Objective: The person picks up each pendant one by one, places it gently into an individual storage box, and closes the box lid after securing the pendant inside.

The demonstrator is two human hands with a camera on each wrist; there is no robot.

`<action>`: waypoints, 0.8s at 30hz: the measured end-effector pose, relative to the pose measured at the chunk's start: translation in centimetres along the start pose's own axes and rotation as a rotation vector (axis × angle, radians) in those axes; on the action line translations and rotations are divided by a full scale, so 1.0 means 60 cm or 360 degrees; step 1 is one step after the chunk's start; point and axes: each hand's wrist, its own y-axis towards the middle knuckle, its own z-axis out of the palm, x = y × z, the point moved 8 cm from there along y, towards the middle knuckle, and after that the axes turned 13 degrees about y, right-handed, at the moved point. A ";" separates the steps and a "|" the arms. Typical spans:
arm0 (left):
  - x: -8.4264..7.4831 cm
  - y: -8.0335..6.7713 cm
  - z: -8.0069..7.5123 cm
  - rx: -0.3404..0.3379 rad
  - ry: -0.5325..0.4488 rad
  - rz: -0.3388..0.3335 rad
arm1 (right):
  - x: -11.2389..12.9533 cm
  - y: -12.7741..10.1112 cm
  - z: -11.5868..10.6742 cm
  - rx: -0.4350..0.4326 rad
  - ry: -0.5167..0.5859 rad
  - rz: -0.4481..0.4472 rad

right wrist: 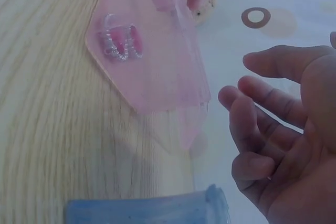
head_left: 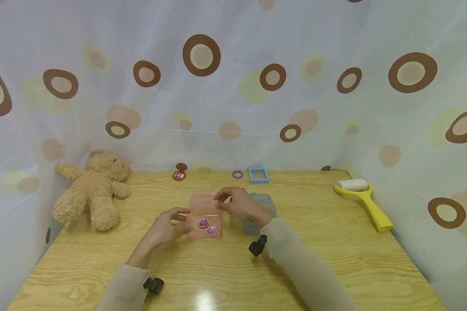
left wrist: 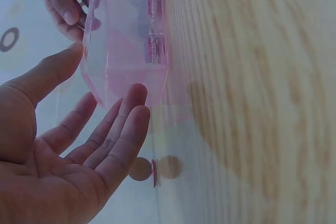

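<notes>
Both sleeved forearms reach in from the tabletop's (head_left: 334, 268) near edge. At the middle, the left hand (head_left: 166, 228) has its fingers (left wrist: 126, 124) loosely spread, their tips touching the pink pouch's (head_left: 204, 216) left edge. Two pink gems (head_left: 207, 226) sit inside the pouch (low, near its near edge). The right hand (head_left: 239, 203) hovers relaxed at the pouch's far right corner, grasping nothing. A blue-grey box (head_left: 262, 211) lies beside it. Near the left edge sits a teddy bear (head_left: 93, 190); by the right edge lies a yellow lint roller (head_left: 363, 201).
</notes>
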 end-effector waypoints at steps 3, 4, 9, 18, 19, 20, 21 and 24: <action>0.000 0.001 0.000 -0.0011 0.0020 0.0024 | -0.007 0.004 -0.004 -0.0032 0.0013 0.0041; 0.000 0.000 0.000 -0.0012 0.0024 0.0031 | -0.010 0.005 -0.006 -0.0041 0.0018 0.0060; 0.001 0.001 0.000 -0.0020 0.0039 0.0045 | -0.020 0.007 -0.007 -0.0055 0.0071 0.0130; -0.004 -0.002 0.000 -0.0006 0.0026 0.0034 | -0.033 0.011 -0.002 -0.0007 0.0074 0.0210; -0.004 -0.002 0.000 -0.0004 0.0025 0.0030 | -0.033 0.012 -0.001 0.0000 0.0074 0.0226; -0.004 -0.002 0.000 -0.0003 0.0024 0.0025 | -0.035 0.013 0.000 0.0008 0.0071 0.0237; -0.004 -0.001 0.000 -0.0001 0.0023 0.0020 | -0.036 0.013 0.000 0.0017 0.0072 0.0251; -0.002 -0.001 0.000 0.0006 0.0016 0.0003 | -0.040 0.014 0.005 0.0044 0.0078 0.0287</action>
